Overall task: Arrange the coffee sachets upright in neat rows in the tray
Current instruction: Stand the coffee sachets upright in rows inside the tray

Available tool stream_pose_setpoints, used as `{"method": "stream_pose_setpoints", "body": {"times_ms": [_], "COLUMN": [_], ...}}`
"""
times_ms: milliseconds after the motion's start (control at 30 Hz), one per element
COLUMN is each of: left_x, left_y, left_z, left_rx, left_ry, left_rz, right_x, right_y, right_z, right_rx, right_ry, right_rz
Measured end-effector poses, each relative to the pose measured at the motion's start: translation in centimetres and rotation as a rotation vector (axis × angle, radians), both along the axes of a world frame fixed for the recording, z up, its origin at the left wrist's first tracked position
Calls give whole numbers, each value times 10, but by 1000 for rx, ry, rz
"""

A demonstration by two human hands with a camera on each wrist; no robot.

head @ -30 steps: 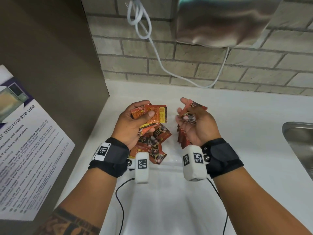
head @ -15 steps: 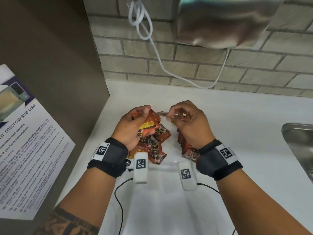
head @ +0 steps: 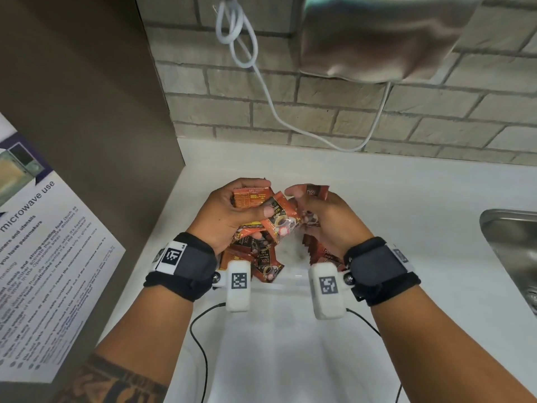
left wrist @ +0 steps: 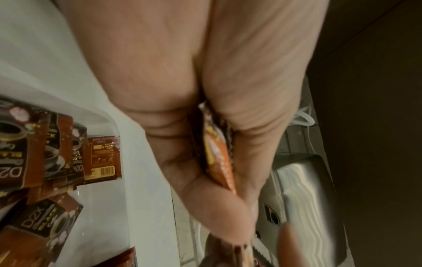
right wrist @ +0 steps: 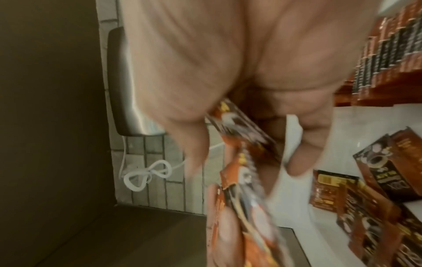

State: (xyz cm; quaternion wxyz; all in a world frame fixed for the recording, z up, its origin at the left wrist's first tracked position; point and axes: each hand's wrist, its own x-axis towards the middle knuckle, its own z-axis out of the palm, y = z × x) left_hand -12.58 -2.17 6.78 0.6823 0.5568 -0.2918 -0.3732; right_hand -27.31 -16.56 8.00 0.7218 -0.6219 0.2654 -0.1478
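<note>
Both hands hover over a clear tray on the white counter. My left hand grips a bunch of orange-brown coffee sachets, thumb pressed on one sachet that tilts toward the right hand. My right hand pinches sachets too, with fingers curled round them. A row of sachets stands upright at the tray's right side, under my right wrist. Loose sachets lie jumbled at the tray's left. The left wrist view shows a sachet squeezed in the palm; the right wrist view shows blurred sachets held.
A brown cabinet side with a microwave notice stands at left. A steel sink sits at right. A metal dispenser and a white cable hang on the brick wall behind. Black wrist cables trail toward me.
My right hand turned from knuckles-up to side-on and came closer to the left hand. The left hand's bundle shifted, with one sachet now angled between both hands.
</note>
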Motion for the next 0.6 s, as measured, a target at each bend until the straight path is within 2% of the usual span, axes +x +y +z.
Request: {"method": "stream_pose_setpoints", "body": {"times_ms": [67,133,233,300,367,500,600], "left_x": [-1,-2,3,7,9,4,0], "left_y": [-3,-5,-1,4,6,4,4], "left_z": [3,5,3,0,-1,0,3], "left_rx": [4,19,8,-5,22,74,103], "left_ry": [-51,-45,182,237,150,-16,-52], "left_rz": [-30,-59,-192,-235,-195,-154,-135], "right_x": [2,4,2,-1,-2,3,6], "right_y": [-2,0,2,0,-1,3,5], "right_z": [3,5,3,3,3,2,0], "right_rx": [-106,-129,-28,58,92,-223,-304], "right_ry": [64,54,15,2,8,41,50], "right_rz": [201,297,236,152,86,80,65]}}
